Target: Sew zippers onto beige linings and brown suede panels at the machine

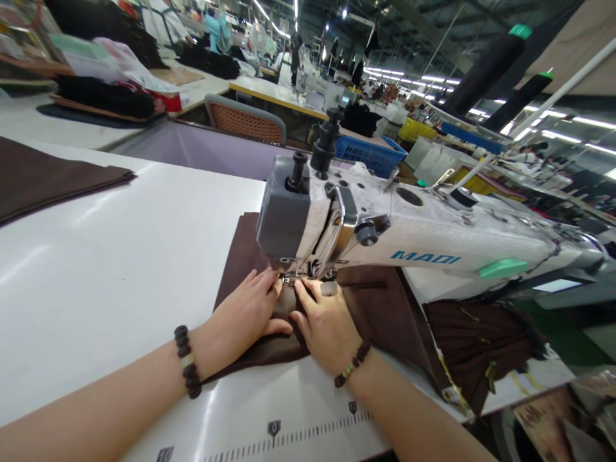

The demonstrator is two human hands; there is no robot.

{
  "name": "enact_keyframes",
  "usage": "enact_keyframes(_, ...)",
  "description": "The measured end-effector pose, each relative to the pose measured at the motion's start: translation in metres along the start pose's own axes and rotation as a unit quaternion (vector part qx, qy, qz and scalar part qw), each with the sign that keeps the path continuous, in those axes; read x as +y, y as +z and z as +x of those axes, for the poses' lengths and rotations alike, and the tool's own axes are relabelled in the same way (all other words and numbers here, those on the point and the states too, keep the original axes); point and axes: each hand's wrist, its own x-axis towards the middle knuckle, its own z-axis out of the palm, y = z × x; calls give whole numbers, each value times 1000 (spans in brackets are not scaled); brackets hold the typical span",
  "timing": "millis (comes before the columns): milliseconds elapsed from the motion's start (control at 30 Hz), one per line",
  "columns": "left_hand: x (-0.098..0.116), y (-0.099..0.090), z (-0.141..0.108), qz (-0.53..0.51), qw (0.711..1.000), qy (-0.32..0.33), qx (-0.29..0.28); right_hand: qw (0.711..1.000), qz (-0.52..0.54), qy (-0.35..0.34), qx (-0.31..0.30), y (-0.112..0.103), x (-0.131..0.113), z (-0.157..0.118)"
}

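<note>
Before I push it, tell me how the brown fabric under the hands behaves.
The brown fabric looks thin, so it's probably floppy. It should slide easily on the glossy white table, but might catch where it lies under the sewing machine.

The left forearm (120, 398) and right forearm (409, 410) are bare where they show. Behind the left hand (245, 314) sits a bracelet of chunky, rounded dark beads (182, 341) with a paler section. Behind the right hand (330, 327), a bracelet of smaller, uneven dark brown beads (361, 350) includes yellowish-green ones. A broad greyish band (328, 289) crosses one right finger.
</note>
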Motion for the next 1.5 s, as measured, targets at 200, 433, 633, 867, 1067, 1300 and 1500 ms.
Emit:
enact_keyframes(200, -2, 1, 1, -8, 1000, 12, 9, 1000, 1, 0, 3, 1, 2, 1)
enact_keyframes(433, -4, 1, 6, 8, 1000, 10, 8, 1000, -9, -4, 9, 2, 5, 6)
enact_keyframes(633, -6, 1, 6, 7, 999, 19, 25, 1000, -12, -7, 14, 1, 5, 7)
enact_keyframes(867, -6, -1, 8, -49, 999, 5, 16, 1000, -18, -11, 22, 4, 7, 9)
enact_keyframes(1067, -8, 1, 10, -40, 999, -7, 2, 999, -21, -12, 29, 6, 6, 10)
enact_keyframes(1300, -11, 6, 8, -43, 998, 8, 44, 999, -45, 21, 16, 2, 10, 8)
enact_keyframes(1500, -24, -13, 4, 34, 998, 46, -1, 984, -97, 11, -149, -59, 13, 3)
